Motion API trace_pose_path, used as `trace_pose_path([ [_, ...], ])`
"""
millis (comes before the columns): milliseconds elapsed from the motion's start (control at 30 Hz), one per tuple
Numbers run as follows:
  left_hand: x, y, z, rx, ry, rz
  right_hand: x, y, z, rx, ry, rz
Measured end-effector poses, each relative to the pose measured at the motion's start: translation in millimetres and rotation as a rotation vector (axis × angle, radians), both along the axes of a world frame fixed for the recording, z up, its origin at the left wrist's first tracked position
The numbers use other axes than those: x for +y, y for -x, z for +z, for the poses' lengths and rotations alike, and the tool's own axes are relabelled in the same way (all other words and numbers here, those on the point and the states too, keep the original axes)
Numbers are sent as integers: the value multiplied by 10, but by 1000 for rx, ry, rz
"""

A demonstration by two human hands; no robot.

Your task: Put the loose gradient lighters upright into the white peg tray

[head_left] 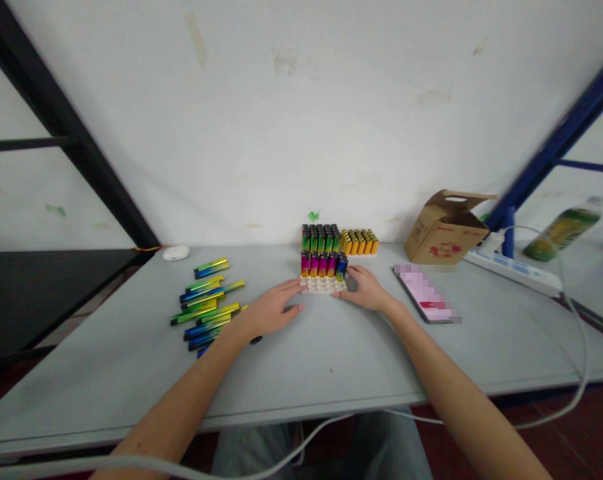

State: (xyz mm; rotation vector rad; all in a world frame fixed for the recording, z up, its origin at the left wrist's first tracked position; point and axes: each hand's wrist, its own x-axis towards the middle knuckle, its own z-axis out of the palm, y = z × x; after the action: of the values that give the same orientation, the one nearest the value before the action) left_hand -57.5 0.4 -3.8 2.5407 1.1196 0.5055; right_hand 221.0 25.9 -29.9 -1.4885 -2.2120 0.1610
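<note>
Upright in the front white holed tray stand several pink-purple lighters, with blue lighters at the right end. The tray's front holes show bare. My left hand is open, palm down, its fingertips at the tray's left edge and its thumb apart. At the right end, my right hand holds the tray's corner, thumb along the front edge and index finger beside the blue lighters. Loose blue, green and yellow lighters lie in a pile left of my left hand, partly hidden by my forearm.
Behind the tray stand dark green lighters and a block of yellow lighters. To the right are a phone, an open cardboard box, a power strip and a bottle. A white case lies back left. A white cable crosses the front.
</note>
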Motion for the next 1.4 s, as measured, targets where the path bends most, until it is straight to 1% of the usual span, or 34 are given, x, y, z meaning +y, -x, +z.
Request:
trace_pose_path([
  [67, 18, 42, 61, -10, 4, 48, -9, 3, 15, -17, 22, -3],
  [133, 50, 91, 130, -66, 22, 162, -20, 6, 30, -30, 38, -5],
  [167, 72, 112, 159, -126, 31, 253, -25, 8, 35, -33, 43, -4],
  [233, 120, 138, 193, -280, 29, 489, -32, 11, 43, -34, 49, 0],
  [300, 164, 137, 182, -404, 21, 706, -36, 14, 48, -31, 54, -1],
  [333, 181, 128, 159, -435, 16, 778, -38, 15, 50, -32, 58, -4],
  [367, 193, 116, 126, -443, 12, 816, -40, 17, 53, -33, 62, -7],
  [400, 201, 101, 85, -431, 4, 824, -43, 18, 56, -36, 67, -9],
  [533, 208, 52, -88, -267, -99, 754, -57, 26, 69, -50, 71, -14],
  [600, 208, 36, -142, -220, -141, 715, -66, 31, 75, -59, 67, -15],
  [733, 233, -10, -167, -253, -185, 667, -78, 41, 80, -73, 59, -16],
  [833, 298, -70, -155, -290, -191, 662, -79, 45, 76, -74, 50, -19],
  [933, 405, -125, -134, -386, -135, 730, -74, 45, 73, -73, 47, -20],
  [1000, 476, -129, -104, -534, -68, 803, -70, 44, 73, -79, 53, -21],
  [1067, 521, -85, -50, -719, -11, 850, -67, 43, 75, -84, 62, -23],
  [1133, 519, 14, 40, -832, 35, 838, -68, 43, 79, -83, 66, -24],
  [1167, 497, 82, 100, -827, 56, 784, -70, 43, 80, -81, 66, -25],
  [1200, 462, 158, 167, -774, 85, 685, -73, 44, 82, -80, 65, -26],
  [1267, 364, 314, 313, -517, 169, 385, -79, 45, 84, -76, 61, -25],
  [1300, 309, 384, 382, -366, 204, 272, -82, 45, 86, -74, 58, -24],
  [1367, 213, 492, 489, -108, 272, 130, -87, 46, 88, -73, 54, -19],
  [1400, 181, 527, 518, -12, 310, 96, -88, 46, 90, -73, 53, -17],
])
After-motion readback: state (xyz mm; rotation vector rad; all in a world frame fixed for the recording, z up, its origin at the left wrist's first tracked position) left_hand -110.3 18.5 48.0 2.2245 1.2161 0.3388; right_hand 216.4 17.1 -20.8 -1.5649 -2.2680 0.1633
